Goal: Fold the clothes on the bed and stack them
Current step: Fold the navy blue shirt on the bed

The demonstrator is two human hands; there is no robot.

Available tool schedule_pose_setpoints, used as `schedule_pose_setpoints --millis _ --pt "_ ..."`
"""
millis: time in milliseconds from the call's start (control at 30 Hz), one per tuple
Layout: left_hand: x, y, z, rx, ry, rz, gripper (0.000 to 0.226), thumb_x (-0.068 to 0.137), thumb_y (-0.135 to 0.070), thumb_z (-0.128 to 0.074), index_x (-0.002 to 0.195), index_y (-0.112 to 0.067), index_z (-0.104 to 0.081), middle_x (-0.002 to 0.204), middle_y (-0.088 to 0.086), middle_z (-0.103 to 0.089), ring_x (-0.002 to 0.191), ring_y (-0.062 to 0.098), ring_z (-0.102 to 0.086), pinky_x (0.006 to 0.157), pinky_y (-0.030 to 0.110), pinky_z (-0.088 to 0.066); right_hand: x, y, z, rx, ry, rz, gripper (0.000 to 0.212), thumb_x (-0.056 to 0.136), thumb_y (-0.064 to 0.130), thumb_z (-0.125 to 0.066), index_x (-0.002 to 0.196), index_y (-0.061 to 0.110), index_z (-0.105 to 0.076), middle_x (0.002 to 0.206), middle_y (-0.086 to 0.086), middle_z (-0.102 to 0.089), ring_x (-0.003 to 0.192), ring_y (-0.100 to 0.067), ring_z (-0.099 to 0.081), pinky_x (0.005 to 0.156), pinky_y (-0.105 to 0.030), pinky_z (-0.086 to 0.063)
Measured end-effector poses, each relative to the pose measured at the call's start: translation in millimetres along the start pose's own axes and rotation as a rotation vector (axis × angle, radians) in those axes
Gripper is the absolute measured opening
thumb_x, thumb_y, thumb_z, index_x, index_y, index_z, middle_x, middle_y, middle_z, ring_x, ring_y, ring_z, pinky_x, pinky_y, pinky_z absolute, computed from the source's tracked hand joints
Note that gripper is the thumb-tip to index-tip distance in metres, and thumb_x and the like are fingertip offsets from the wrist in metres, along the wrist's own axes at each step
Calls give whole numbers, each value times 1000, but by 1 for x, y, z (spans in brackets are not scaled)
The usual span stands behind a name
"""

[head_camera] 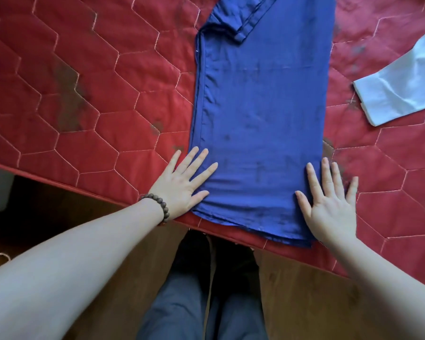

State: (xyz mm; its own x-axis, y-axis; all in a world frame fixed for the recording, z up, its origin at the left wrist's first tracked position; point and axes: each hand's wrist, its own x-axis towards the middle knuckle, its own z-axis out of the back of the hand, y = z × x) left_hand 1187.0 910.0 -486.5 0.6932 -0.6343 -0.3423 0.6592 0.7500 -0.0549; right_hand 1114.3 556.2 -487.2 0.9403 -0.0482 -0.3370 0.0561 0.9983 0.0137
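Observation:
A blue shirt [260, 114] lies flat on the red quilted bed [84, 94], folded lengthwise into a long narrow strip running away from me, with a sleeve folded in near the top. My left hand [184, 182], a bead bracelet on its wrist, rests flat with spread fingers on the shirt's near left corner. On the near right corner my right hand [329, 202] lies flat, fingers straight. A white garment [402, 87] lies on the bed at the right edge.
The bed's front edge [66, 185] runs diagonally from left to lower right, close to the shirt's hem. Below it are a brown wooden floor [304, 303] and my legs in grey trousers [206, 303].

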Motion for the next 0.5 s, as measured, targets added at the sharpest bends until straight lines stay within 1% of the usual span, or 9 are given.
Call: schedule_pose_setpoints --millis 67,100,200,267,333,400,433,500 --pt "-11 9 2 6 4 -51 62 98 -51 -20 154 -25 -9 161 10 -8 149 29 -8 118 53 -12 -8 -11 5 12 10 17 65 95 53 -24 153 26 -18 161 -7 -14 149 -25 -9 117 -59 -4" --pt "-13 15 5 -2 -2 -65 61 98 -47 -23 154 -25 -11 161 9 -11 148 30 -12 118 53 -14 -8 -18 7 31 -11 38 62 96 50 -25 153 26 -21 161 -7 -16 149 -25 -11 117 -58 -5" --pt "-9 40 17 -20 -75 -14 62 93 -25 -38 152 -22 -19 158 10 -23 146 34 -21 116 55 -19 9 -35 22 72 -88 80 58 95 33 -31 152 23 -27 160 -10 -18 148 -28 -15 116 -59 -12" --pt "4 54 25 5 -128 40 68 89 -10 -48 152 -21 -24 157 12 -26 145 37 -22 114 57 -21 28 -45 30 58 -124 84 59 94 26 -32 152 24 -24 160 -11 -17 148 -29 -15 116 -58 -12" --pt "19 58 31 11 -164 41 65 90 -6 -53 150 -20 -31 156 14 -28 144 40 -23 114 59 -22 46 -47 37 54 -105 121 60 94 25 -33 153 26 -22 160 -10 -16 148 -29 -14 116 -57 -11" --pt "33 56 33 18 -169 -61 61 90 -7 -48 148 -20 -36 155 14 -30 143 42 -25 113 59 -23 59 -45 40 -1 -81 250 63 91 18 -37 152 27 -23 159 -10 -20 147 -31 -17 115 -58 -12" --pt "39 53 33 26 -116 -131 66 86 -6 -46 149 -23 -33 156 12 -27 144 40 -21 115 57 -20 63 -42 42 -32 -62 343 67 87 12 -40 151 27 -26 158 -11 -22 146 -32 -20 115 -59 -14" --pt "50 50 38 56 -3 -238 82 80 -5 -47 152 -29 -17 160 6 -13 148 32 -4 119 52 -6 69 -40 49 -69 -4 534 78 74 -2 -54 147 23 -39 155 -13 -29 142 -37 -28 114 -60 -19"
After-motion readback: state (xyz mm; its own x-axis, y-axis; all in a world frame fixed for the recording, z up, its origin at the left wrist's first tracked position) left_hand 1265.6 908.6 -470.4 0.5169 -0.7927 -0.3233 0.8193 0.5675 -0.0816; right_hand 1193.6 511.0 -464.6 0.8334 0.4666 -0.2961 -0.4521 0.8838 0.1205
